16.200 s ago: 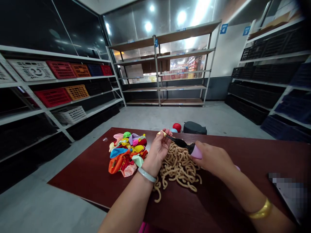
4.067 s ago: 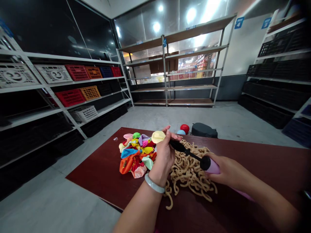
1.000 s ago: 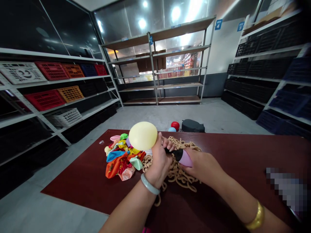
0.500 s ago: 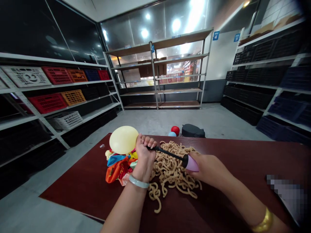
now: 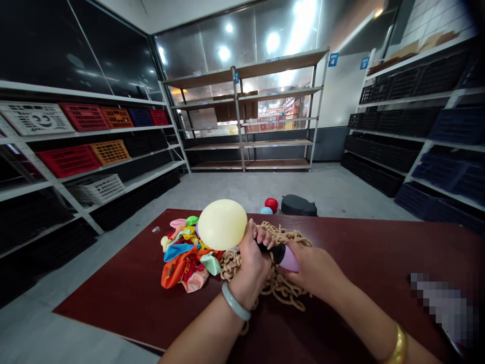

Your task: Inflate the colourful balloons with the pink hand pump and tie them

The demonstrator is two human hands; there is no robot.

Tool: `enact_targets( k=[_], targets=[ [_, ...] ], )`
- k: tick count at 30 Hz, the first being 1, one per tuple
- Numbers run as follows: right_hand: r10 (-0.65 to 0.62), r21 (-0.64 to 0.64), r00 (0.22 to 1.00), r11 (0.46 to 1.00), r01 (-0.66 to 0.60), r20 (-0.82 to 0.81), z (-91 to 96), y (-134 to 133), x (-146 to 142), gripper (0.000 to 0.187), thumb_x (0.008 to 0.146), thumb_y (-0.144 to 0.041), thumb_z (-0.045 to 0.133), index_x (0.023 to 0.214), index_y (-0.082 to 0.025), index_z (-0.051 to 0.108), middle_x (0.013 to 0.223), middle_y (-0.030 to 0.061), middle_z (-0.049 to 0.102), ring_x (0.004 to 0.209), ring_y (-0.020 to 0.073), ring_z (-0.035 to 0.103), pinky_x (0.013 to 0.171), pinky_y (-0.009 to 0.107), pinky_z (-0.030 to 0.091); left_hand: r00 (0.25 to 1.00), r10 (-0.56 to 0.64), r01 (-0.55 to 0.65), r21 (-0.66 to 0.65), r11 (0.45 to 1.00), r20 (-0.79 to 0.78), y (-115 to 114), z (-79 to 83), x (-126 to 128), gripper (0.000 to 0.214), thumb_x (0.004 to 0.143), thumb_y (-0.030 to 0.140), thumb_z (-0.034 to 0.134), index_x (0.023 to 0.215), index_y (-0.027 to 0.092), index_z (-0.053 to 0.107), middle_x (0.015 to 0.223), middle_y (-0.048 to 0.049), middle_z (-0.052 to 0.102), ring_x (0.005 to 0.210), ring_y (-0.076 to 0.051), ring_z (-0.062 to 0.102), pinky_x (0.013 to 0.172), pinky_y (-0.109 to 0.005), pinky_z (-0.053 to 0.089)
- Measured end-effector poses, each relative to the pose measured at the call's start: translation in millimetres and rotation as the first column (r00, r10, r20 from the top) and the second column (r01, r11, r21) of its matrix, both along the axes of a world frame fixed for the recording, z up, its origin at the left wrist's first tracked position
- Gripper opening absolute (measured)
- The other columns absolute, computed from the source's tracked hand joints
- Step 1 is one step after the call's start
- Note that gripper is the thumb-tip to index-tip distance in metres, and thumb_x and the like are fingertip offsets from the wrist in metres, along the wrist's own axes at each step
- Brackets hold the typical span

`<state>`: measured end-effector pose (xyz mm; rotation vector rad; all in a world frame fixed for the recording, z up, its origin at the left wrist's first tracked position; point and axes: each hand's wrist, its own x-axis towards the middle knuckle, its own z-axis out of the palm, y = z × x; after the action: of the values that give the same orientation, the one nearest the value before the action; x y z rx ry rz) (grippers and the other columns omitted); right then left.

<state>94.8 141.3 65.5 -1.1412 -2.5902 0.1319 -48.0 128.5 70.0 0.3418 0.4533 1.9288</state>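
A pale yellow balloon (image 5: pixel 222 224), partly blown up, sits on the black tip of a hand pump. My left hand (image 5: pixel 253 260) is closed round the balloon's neck and the pump's tip. My right hand (image 5: pixel 314 265) grips the pump's pink handle (image 5: pixel 288 257), pushed in close to the left hand. Both hands hover over a heap of tan rope (image 5: pixel 278 270) on the dark red table (image 5: pixel 132 298). A pile of flat coloured balloons (image 5: pixel 185 253) lies just left of the hands.
Beyond the table's far edge a red ball (image 5: pixel 271 204), a blue ball (image 5: pixel 265 210) and a dark bag (image 5: pixel 298 205) lie on the grey floor. Shelving with coloured crates (image 5: pixel 81 136) lines the left wall; dark crates fill the right racks. A blurred object (image 5: pixel 441 303) lies at the table's right.
The balloon has grown from a limp scrap to a round ball. In the last half second my right hand pushed the pump handle in toward the left hand, and the balloon swelled a little.
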Motion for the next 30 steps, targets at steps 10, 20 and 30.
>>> enact_targets(
  k=[10,20,30],
  targets=[
    [0.043,-0.062,0.999,0.997,-0.043,-0.004,-3.6,11,5,0.04,0.077,-0.044,0.057,0.112,-0.026,0.054,0.098,0.0055,0.069,0.088,0.0264,0.064,0.067,0.033,0.04,0.995,0.083,-0.084,0.032,0.996,0.052,7,20.2,-78,0.04,0.08,0.025,0.059,0.059,0.02,0.026,0.04,0.009,0.023,0.033,-0.007,0.024,0.038,-0.023,0.021],
    [0.028,0.017,0.999,0.999,-0.028,0.031,4.6,15,20,0.046,0.077,-0.049,0.056,0.116,-0.025,0.053,0.1,0.0071,0.069,0.084,0.026,0.065,0.066,0.033,0.041,0.988,0.147,-0.152,0.139,0.978,0.048,0,26.8,-90,0.042,0.081,0.023,0.058,0.058,0.02,0.022,0.042,0.0089,0.022,0.034,-0.006,0.027,0.039,-0.021,0.024],
    [-0.014,0.077,0.998,0.997,0.009,0.054,2.8,5,10,0.033,0.078,-0.048,0.054,0.101,-0.023,0.052,0.088,0.005,0.068,0.076,0.024,0.065,0.058,0.031,0.038,0.999,-0.036,0.035,0.049,0.998,0.017,0,-0.1,3,0.038,0.081,0.028,0.062,0.061,0.019,0.032,0.048,0.0064,0.029,0.041,-0.007,0.032,0.044,-0.023,0.028]
  ],
)
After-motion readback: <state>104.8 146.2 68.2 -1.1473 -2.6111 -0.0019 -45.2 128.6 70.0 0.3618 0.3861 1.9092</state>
